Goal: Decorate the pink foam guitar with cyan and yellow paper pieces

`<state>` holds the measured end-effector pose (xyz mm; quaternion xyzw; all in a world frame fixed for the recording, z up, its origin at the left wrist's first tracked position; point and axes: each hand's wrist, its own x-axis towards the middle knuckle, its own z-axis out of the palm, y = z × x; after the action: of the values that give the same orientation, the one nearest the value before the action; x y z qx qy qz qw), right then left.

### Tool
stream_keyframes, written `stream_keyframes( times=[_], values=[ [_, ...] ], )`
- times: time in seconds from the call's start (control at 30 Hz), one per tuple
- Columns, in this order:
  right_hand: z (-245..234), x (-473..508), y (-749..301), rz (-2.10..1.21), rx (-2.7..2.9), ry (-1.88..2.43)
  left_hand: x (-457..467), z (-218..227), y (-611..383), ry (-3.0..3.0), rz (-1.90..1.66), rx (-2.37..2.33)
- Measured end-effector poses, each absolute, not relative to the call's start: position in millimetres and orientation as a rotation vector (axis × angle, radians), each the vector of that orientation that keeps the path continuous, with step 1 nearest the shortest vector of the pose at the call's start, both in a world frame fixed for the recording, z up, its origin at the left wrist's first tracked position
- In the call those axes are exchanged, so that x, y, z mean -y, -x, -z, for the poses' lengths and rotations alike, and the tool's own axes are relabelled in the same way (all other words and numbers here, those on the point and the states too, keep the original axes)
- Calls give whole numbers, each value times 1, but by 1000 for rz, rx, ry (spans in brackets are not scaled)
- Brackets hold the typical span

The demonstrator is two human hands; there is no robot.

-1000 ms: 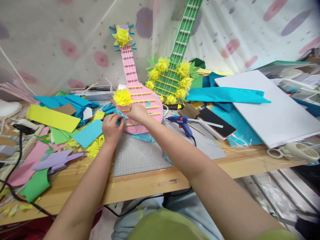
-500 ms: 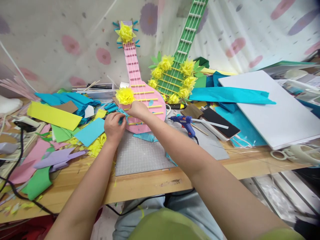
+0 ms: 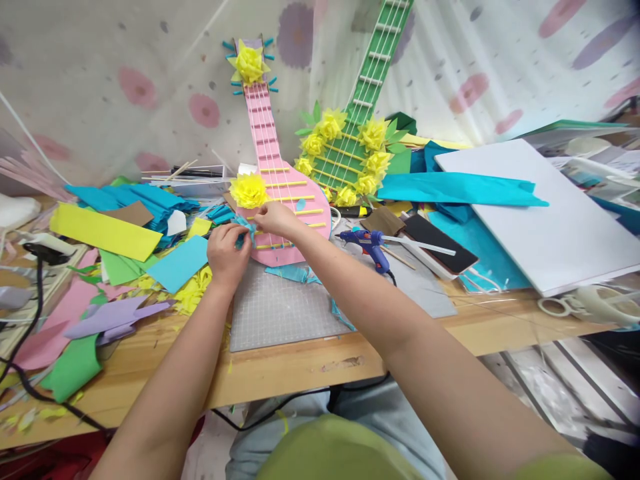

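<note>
A pink paper lute [image 3: 290, 248] with white strings and yellow bars leans upright at the back of the cutting mat [image 3: 280, 313]. One yellow paper flower [image 3: 249, 191] sits on its body and another [image 3: 249, 62] on its head. At its lower left edge, my left hand [image 3: 227, 252] is closed on a small blue crepe paper flower [image 3: 245, 225]. My right hand [image 3: 276, 219] is just to the right, in front of the lute, with its fingertips pinched near the blue paper; whatever is between them is too small to make out.
A green paper lute [image 3: 345, 157] ringed with yellow flowers leans behind. A blue glue gun [image 3: 367, 247] lies on the mat beside a dark phone [image 3: 440, 243]. Coloured paper scraps [image 3: 107, 233] cover the left side. A white board [image 3: 540, 220] lies at right.
My right hand has drawn back slightly from the blue paper and its fingers have turned into clearer view. My left hand keeps its hold. The view has shifted a little.
</note>
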<state>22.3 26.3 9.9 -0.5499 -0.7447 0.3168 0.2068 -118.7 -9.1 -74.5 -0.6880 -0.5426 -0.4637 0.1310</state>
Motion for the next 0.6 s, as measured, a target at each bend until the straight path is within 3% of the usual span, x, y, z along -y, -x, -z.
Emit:
stream_keyframes(
  times=[0.6],
  values=[
    [0,-28,-18,-1002,1963,1432,10,71,117,1989,1331,1536]
  ],
)
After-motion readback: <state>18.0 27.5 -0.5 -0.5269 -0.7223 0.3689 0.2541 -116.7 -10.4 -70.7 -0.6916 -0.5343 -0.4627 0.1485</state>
